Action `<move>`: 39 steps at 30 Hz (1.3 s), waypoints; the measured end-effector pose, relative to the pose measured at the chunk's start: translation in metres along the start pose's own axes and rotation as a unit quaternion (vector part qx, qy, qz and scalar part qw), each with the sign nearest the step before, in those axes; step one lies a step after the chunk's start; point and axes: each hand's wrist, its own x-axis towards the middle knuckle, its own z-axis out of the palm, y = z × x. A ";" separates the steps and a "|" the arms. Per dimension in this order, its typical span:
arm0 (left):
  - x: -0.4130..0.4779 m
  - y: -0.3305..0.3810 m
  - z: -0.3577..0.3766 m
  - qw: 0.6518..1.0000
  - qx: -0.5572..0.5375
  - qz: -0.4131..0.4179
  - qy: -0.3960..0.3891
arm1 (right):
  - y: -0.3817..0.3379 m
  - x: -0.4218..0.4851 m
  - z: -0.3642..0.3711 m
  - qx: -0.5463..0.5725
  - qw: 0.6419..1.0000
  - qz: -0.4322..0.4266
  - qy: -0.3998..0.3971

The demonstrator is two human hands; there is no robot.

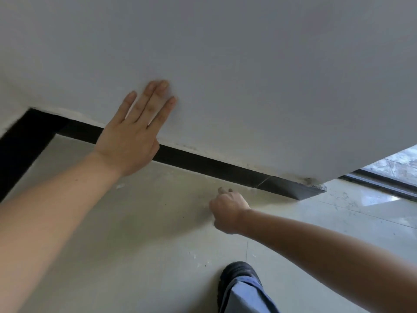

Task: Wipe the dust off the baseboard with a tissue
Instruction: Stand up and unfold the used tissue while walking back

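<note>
Head view | left hand [130,143] grip released, flat on wall [248,86] | right hand [228,208] curled near baseboard [214,167], grip cannot tell

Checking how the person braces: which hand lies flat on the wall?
The left hand, fingers straight against the white wall; the right hand is curled low by the black baseboard.

Readable text, labels, brands, numbers, signs: none in this view.
</note>
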 end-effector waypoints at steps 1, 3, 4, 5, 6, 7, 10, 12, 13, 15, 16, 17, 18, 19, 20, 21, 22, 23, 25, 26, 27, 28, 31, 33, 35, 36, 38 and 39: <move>-0.008 -0.006 -0.002 1.000 0.008 -0.011 -0.023 | -0.012 0.007 -0.015 0.039 0.999 -0.009 0.017; -0.025 -0.015 -0.010 0.994 0.005 -0.051 -0.100 | -0.031 0.023 -0.043 0.115 0.993 -0.019 0.025; -0.033 -0.019 -0.016 0.986 -0.002 -0.084 -0.146 | -0.038 0.032 -0.056 0.147 0.989 -0.015 0.020; -0.039 -0.023 -0.022 0.975 -0.002 -0.110 -0.191 | -0.045 0.040 -0.070 0.182 0.983 -0.006 0.015; -0.044 -0.027 -0.030 0.962 -0.008 -0.132 -0.237 | -0.050 0.043 -0.083 0.226 0.974 0.007 0.009; -0.052 -0.034 -0.044 0.946 -0.031 -0.168 -0.276 | -0.059 0.043 -0.100 0.268 0.963 0.014 0.009; -0.086 -0.049 -0.101 0.893 -0.149 -0.296 -0.304 | -0.095 0.012 -0.153 0.342 0.939 0.014 0.022; -0.111 -0.058 -0.155 0.854 -0.202 -0.371 -0.305 | -0.121 -0.027 -0.193 0.373 0.928 -0.005 0.018; -0.122 -0.061 -0.184 0.833 -0.221 -0.402 -0.311 | -0.134 -0.050 -0.216 0.383 0.923 -0.017 0.017; -0.138 -0.070 -0.250 0.786 -0.249 -0.462 -0.326 | -0.158 -0.096 -0.267 0.393 0.918 -0.045 0.008; -0.143 -0.075 -0.286 0.768 -0.256 -0.485 -0.330 | -0.169 -0.120 -0.294 0.397 0.916 -0.059 0.001; -0.146 -0.082 -0.323 0.754 -0.261 -0.504 -0.330 | -0.180 -0.145 -0.324 0.396 0.915 -0.075 -0.002; -0.148 -0.088 -0.361 0.742 -0.264 -0.523 -0.325 | -0.190 -0.170 -0.355 0.391 0.916 -0.092 0.000; -0.149 -0.095 -0.400 0.732 -0.267 -0.541 -0.317 | -0.201 -0.197 -0.387 0.385 0.916 -0.112 0.004; -0.150 -0.101 -0.441 0.722 -0.268 -0.559 -0.306 | -0.210 -0.224 -0.419 0.380 0.915 -0.133 0.005; -0.149 -0.106 -0.483 0.711 -0.270 -0.581 -0.291 | -0.220 -0.251 -0.450 0.373 0.915 -0.155 0.004; -0.149 -0.110 -0.524 0.696 -0.273 -0.604 -0.275 | -0.229 -0.278 -0.478 0.361 0.915 -0.178 0.003; -0.149 -0.112 -0.565 0.680 -0.273 -0.630 -0.257 | -0.238 -0.305 -0.504 0.346 0.916 -0.201 0.002; -0.149 -0.113 -0.640 0.652 -0.265 -0.677 -0.214 | -0.255 -0.354 -0.547 0.322 0.914 -0.246 -0.003; -0.151 -0.111 -0.677 0.639 -0.258 -0.699 -0.193 | -0.263 -0.378 -0.566 0.309 0.912 -0.269 -0.006; -0.155 -0.106 -0.712 0.628 -0.249 -0.717 -0.173 | -0.273 -0.401 -0.582 0.297 0.909 -0.291 -0.010; -0.161 -0.100 -0.744 0.620 -0.238 -0.732 -0.155 | -0.283 -0.422 -0.596 0.287 0.905 -0.315 -0.013; -0.192 -0.066 -0.831 0.586 -0.191 -0.781 -0.105 | -0.322 -0.485 -0.622 0.248 0.887 -0.389 -0.028; -0.222 -0.036 -0.880 0.560 -0.147 -0.811 -0.086 | -0.354 -0.528 -0.625 0.216 0.870 -0.441 -0.044; -0.259 -0.002 -0.926 0.520 -0.103 -0.846 -0.063 | -0.393 -0.573 -0.617 0.178 0.847 -0.496 -0.068; -0.279 0.017 -0.947 0.494 -0.083 -0.864 -0.048 | -0.415 -0.598 -0.610 0.150 0.834 -0.525 -0.081; -0.321 0.059 -0.989 0.437 -0.036 -0.898 -0.021 | -0.462 -0.654 -0.589 0.090 0.801 -0.582 -0.108; -0.342 0.083 -1.009 0.410 -0.010 -0.912 -0.014 | -0.486 -0.684 -0.575 0.064 0.784 -0.605 -0.121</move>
